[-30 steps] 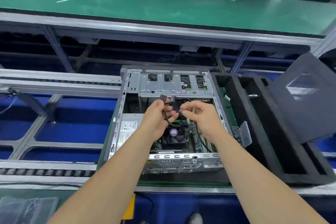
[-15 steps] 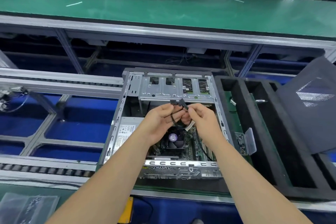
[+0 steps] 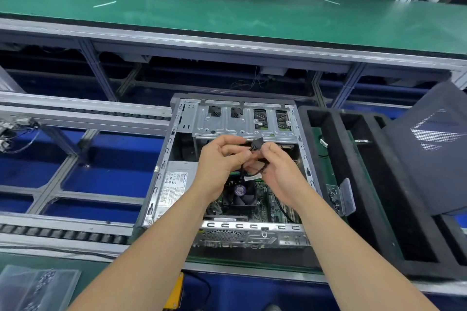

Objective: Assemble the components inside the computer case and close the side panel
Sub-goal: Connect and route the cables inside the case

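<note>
Over the open computer case, both forearms reached forward from the lower edge of the view and met above the motherboard. The left hand was turned palm inward, its fingers curled and its thumb and forefinger pinching the black cable just behind its plug. The right hand faced it, wrist angled toward the left, with its fingertips closed on the black connector at the end of that cable. The two hands were almost touching at the fingertips, and the connector sat between them, raised in front of the metal drive cage. A loop of cable hung below the right hand's fingers, and where it ended inside the case could not be seen. Under the hands lay the cooler fan, and the power supply lined the case's left wall. The case lay on its side with its interior exposed. The dark side panel leaned well apart to the right, beyond a black foam tray. A small clear box of screws stood between tray and case.
</note>
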A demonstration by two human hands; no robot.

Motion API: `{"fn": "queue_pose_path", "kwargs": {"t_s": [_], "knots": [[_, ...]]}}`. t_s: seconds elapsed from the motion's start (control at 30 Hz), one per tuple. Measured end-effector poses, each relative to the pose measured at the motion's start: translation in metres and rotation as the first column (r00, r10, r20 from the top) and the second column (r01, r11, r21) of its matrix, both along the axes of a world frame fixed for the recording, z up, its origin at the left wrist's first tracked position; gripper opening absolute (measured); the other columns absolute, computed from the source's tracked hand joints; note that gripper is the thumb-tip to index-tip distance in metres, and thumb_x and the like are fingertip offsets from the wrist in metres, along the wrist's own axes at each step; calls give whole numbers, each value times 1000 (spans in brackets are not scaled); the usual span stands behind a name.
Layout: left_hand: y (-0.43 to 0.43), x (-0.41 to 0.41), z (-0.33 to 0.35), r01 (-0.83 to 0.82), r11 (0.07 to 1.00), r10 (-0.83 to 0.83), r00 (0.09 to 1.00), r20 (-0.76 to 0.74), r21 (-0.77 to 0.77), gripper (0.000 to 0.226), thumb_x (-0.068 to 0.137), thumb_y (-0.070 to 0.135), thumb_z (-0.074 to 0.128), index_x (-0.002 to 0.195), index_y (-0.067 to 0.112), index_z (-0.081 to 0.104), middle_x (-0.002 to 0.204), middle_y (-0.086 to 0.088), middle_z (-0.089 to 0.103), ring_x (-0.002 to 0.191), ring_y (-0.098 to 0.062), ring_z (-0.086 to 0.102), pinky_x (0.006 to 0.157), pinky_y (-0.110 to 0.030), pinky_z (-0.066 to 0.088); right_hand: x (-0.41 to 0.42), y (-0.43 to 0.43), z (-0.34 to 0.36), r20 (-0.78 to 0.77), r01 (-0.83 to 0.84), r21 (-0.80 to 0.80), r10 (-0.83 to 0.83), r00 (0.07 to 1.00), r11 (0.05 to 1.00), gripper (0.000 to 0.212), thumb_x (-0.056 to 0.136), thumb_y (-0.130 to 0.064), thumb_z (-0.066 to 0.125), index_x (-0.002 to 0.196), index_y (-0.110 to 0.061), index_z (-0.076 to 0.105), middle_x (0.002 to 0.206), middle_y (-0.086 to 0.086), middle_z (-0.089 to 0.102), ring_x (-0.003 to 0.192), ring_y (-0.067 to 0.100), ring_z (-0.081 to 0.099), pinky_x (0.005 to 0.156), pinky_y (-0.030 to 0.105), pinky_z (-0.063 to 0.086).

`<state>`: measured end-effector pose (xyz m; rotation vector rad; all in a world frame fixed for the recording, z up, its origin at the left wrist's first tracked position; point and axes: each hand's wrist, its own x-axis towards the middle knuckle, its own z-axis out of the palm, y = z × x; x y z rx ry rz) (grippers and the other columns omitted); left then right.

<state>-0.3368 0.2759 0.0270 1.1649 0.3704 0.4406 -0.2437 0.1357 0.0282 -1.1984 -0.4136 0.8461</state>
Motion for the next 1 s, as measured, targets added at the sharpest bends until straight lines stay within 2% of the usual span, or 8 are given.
{"fn": "queue_pose_path", "kwargs": {"t_s": [0.23,0.37,0.47,0.57,0.73,0.83,0.93,1.0], "knots": [[2,-1,3,-29,995,37,996,81,-96,25,93,-2,71,115,3,63,92,-10,72,98,-40,75,85,-41,62,4,-5,-12,251,225,-106,-193,948,969,13,104,-7,63,94,-2,70,104,17,76,110,35,73,104,48,57],[10,-3,10,-85,986,100,990,99,-146,25,100,3,61,126,3,61,93,-8,65,94,-30,74,84,-38,60,3,-7,-18,451,372,-268,-225,863,889,14,101,-18,72,95,-8,66,87,6,79,84,18,80,81,34,64],[21,-3,20,-143,976,162,981,108,-166,23,104,9,56,126,10,62,88,1,65,74,-14,64,69,-29,58,3,-8,-21,558,391,-383,-128,820,837,11,106,-23,62,96,-18,60,82,3,76,69,7,75,60,15,53],[37,-3,32,-290,957,288,956,48,25,17,106,16,55,119,22,65,87,8,65,57,-7,47,48,-21,41,5,-7,-24,627,460,-477,-76,775,749,12,110,-27,52,103,-19,57,88,4,70,74,17,69,63,33,55],[57,-5,39,-386,862,408,913,3,327,16,102,23,62,113,33,68,109,1,72,94,-8,65,84,-31,48,11,-7,-29,644,543,-518,-117,756,661,23,113,-29,42,106,-14,57,90,5,66,74,19,60,57,32,39],[60,-4,38,-367,883,392,920,-29,292,15,104,27,59,117,27,65,97,2,74,73,-5,58,75,-27,43,13,-4,-32,505,451,-561,-145,851,694,22,113,-28,40,105,-16,57,85,1,66,65,15,53,57,30,38],[59,-3,33,-323,912,344,938,-41,253,19,109,18,48,121,21,62,86,3,72,60,-5,44,62,-21,37,17,-3,-28,-17,276,-400,-308,951,874,21,113,-23,44,104,-11,59,74,1,55,49,10,33,44,26,31],[55,-1,32,-277,953,283,958,-38,119,25,109,7,43,122,16,63,83,0,69,59,-7,42,57,-21,36,19,-6,-27,-133,254,-349,-316,939,902,21,112,-21,50,102,-7,62,72,1,56,49,10,32,41,24,31]]}}
